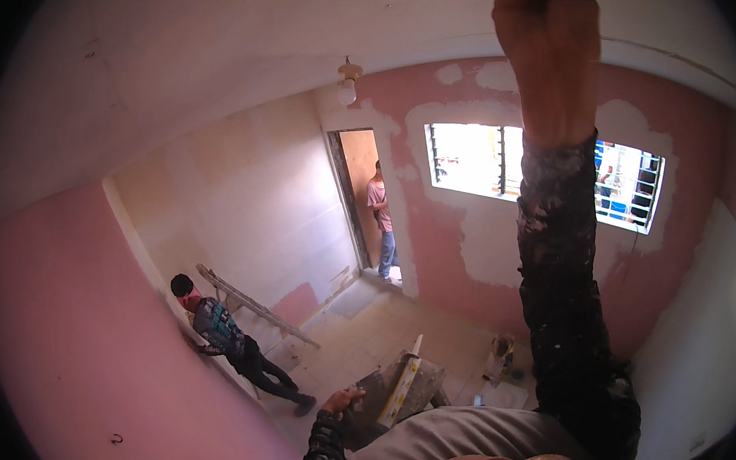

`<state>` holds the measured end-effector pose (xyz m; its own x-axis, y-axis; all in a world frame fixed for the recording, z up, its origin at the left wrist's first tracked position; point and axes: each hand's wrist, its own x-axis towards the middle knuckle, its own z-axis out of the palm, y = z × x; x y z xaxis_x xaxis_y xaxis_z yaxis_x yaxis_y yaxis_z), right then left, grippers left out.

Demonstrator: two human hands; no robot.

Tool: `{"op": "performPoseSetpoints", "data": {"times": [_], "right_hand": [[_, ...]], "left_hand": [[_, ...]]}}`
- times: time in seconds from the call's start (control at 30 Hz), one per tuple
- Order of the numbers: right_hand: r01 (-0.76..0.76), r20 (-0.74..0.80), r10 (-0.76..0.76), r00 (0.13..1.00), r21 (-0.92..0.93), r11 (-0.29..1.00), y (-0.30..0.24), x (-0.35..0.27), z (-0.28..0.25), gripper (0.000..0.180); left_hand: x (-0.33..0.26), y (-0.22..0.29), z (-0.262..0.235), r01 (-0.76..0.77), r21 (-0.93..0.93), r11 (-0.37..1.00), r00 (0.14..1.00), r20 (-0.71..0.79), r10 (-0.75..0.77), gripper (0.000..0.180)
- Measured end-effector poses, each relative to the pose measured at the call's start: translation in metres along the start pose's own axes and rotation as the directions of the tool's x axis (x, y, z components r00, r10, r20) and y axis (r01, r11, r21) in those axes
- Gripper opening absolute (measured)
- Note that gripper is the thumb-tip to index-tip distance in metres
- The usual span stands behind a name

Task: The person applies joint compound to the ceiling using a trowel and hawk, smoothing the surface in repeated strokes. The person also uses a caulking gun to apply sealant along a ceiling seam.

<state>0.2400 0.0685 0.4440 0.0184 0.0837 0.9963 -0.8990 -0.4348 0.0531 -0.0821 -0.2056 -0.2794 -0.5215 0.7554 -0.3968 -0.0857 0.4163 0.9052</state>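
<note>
My right hand (548,17) is raised to the ceiling (240,32) on a straight arm in a dark, paint-spattered sleeve. Its fingers are closed, and the upper edge of the picture cuts off what they hold. Low in the middle, my left hand (343,400) is closed at the near edge of a dark flat board (368,410). Beside that board lies a long yellow-and-white bar (400,390), slanting over a dark, stained surface (428,383).
A person (225,332) leans at the pink left wall beside a wooden ladder (257,303). Another person (381,216) stands in the doorway. A bulb (347,91) hangs from the ceiling. A stained bucket (500,354) stands on the tiled floor (342,344). Louvred windows (470,160) break the patched pink wall.
</note>
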Motion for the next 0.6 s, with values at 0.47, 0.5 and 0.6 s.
{"op": "performPoseSetpoints", "data": {"times": [0.47,0.5,0.6], "right_hand": [[-0.09,0.044,0.089,0.995,0.0,0.996,-0.023,0.024,-0.009,0.026],[-0.032,0.023,0.035,0.999,-0.132,0.991,-0.022,0.02,-0.009,0.025],[0.058,-0.21,-0.191,0.959,-0.515,0.855,-0.009,-0.032,-0.008,0.018]], "left_hand": [[-0.031,0.058,0.016,0.031,-0.073,0.997,0.994,-0.1,-0.038,0.036],[-0.03,0.055,0.015,-0.034,-0.057,0.998,0.995,-0.099,0.028,0.035],[-0.031,0.054,0.017,0.004,-0.12,0.993,0.996,-0.086,-0.014,0.036]]}}
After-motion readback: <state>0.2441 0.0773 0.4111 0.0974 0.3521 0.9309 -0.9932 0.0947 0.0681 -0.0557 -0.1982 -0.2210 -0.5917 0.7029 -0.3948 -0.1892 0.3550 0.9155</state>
